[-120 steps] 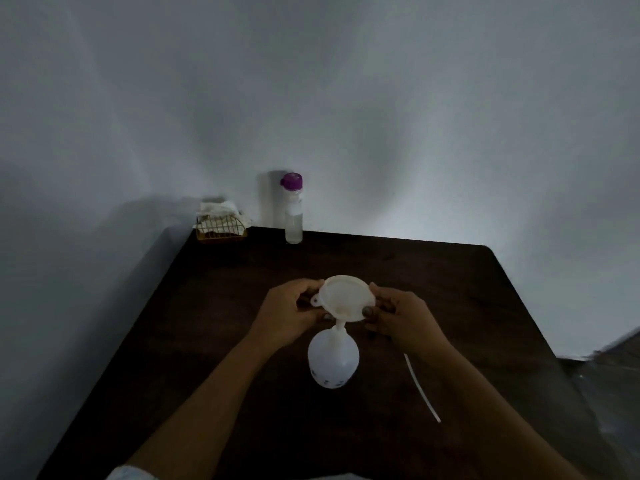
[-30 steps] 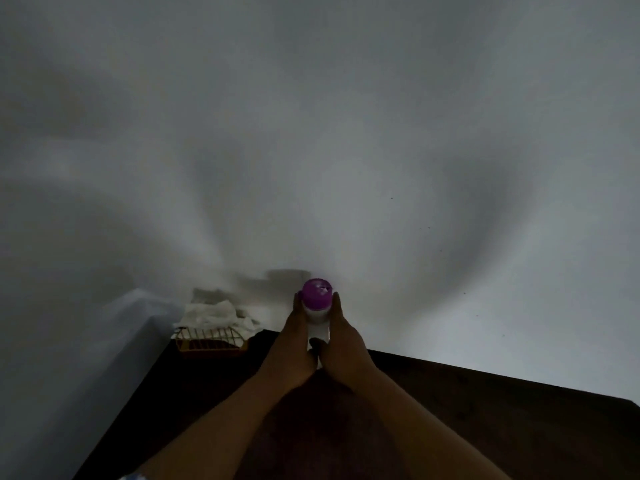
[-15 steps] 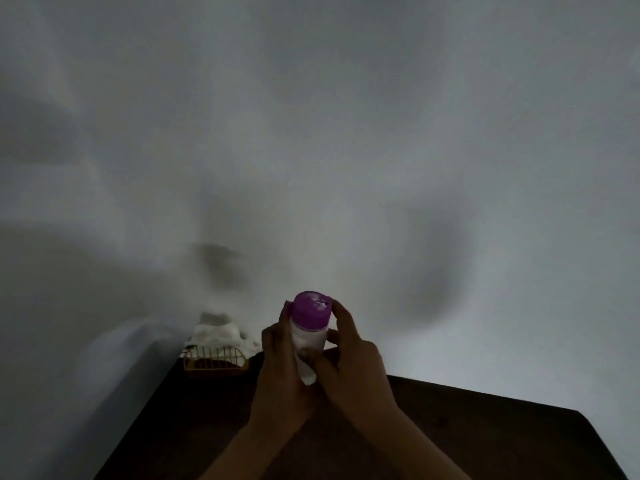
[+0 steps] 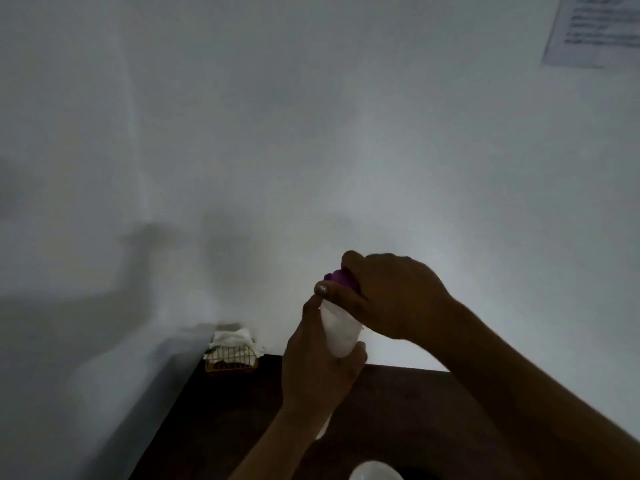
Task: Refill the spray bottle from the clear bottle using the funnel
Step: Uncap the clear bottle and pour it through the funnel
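Note:
I hold the clear bottle [image 4: 338, 332] up in front of the wall, above the dark table [image 4: 398, 410]. My left hand [image 4: 317, 368] grips its lower body from the left. My right hand [image 4: 388, 296] wraps over the purple cap [image 4: 341, 277], fingers and thumb curled around it. At the bottom edge the white funnel's rim [image 4: 375, 471] shows; the spray bottle under it is out of view.
A small yellow wire basket [image 4: 232, 362] with white cloth in it sits at the table's far left corner against the wall. A sheet of paper [image 4: 595, 29] hangs on the wall at the top right.
The bottle has been lifted off the table's back and brought nearer to me. My right hand has shifted from the bottle's side onto the purple cap. The funnel's rim has come back into view.

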The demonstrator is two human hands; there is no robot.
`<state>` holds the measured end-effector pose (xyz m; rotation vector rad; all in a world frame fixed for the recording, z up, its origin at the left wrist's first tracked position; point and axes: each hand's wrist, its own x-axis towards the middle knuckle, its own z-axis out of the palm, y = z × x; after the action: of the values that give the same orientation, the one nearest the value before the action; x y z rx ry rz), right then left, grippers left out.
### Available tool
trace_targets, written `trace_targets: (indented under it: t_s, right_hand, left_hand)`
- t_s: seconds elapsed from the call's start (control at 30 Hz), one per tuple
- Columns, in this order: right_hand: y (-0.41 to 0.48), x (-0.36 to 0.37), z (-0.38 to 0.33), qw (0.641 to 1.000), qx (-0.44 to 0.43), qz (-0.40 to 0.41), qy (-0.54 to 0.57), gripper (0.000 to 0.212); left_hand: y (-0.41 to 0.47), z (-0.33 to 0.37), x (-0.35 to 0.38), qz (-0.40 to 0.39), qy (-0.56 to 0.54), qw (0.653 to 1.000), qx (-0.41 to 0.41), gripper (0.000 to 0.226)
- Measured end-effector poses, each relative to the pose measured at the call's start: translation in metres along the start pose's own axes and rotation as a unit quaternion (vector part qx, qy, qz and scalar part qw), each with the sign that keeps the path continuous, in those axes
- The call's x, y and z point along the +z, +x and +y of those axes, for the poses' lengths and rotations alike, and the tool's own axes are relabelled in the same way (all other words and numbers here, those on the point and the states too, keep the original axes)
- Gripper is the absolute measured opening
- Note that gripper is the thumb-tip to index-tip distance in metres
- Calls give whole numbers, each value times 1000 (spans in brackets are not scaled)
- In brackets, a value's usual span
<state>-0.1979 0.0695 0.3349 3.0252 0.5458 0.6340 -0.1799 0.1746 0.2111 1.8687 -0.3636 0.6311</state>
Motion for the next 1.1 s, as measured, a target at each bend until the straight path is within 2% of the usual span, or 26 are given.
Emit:
trace_targets:
  t_s: [0.1, 0.33, 0.43, 0.57, 0.67, 0.73, 0.8, 0.9, 1.0, 1.1]
  right_hand:
    - [-18, -22, -6, 999, -33, -26, -30, 53]
    - [-58, -63, 17, 995, -101, -16, -12, 42]
    - [-72, -77, 33, 990, -129, -48, 10, 37]
    - [-90, -98, 56, 985, -113, -134, -4, 35]
    - [-106, -111, 66, 987, -84, -138, 2, 46]
    - [-114, -117, 72, 983, -110, -143, 27, 37]
    - [-119, -125, 77, 971, -134, -188, 62, 24]
    - [-124, -133, 83, 957, -109, -238, 126, 38]
    - [-127, -130, 79, 962, -49, -240, 123, 50]
    - [-129, -131, 77, 965, -97, -225, 97, 32]
  left_hand:
    - [-21, 24, -2, -7, -53, 999, -7, 67]
    - [-43, 75, 10, -5, -95, 995, 2, 56]
    - [-55, 99, 30, -24, -138, 990, -20, 65]
    - [-72, 123, 53, -35, -143, 989, -15, 62]
    - [-80, 135, 64, -37, -136, 990, 3, 58]
    - [-85, 141, 68, -38, -134, 990, 4, 55]
    - [-88, 143, 71, -38, -128, 991, 8, 55]
    - [-94, 145, 72, -38, -121, 992, 2, 55]
    - [-96, 147, 73, -41, -114, 992, 18, 58]
    - [-97, 149, 72, -52, -107, 993, 19, 59]
